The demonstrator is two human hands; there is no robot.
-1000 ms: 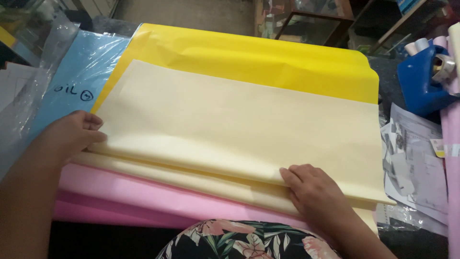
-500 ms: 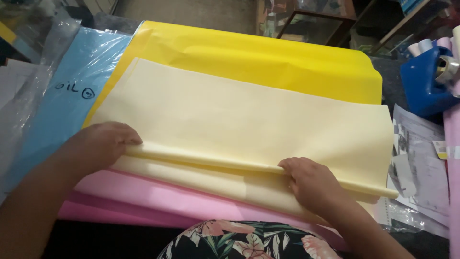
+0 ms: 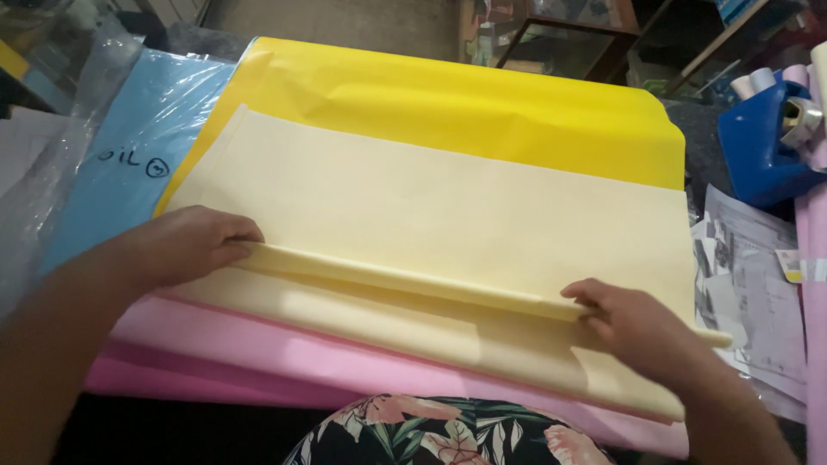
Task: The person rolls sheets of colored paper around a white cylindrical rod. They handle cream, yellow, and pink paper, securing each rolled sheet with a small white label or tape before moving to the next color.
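Note:
A large cream paper sheet lies on a stack of coloured sheets. Its near edge is curled into a thin roll that runs from left to right. My left hand grips the left end of the roll, fingers curled over it. My right hand presses and pinches the roll near its right end. Under the cream sheet lie a yellow sheet at the back and pink sheets toward me.
A blue sheet in clear plastic wrap lies at the left. A blue tape dispenser and printed papers sit at the right. Pink rolls stand along the right edge. Floral fabric is at the bottom.
Both hands have lifted the cream sheet's near edge and rolled it away from me. The left hand moved in from the left corner onto the roll.

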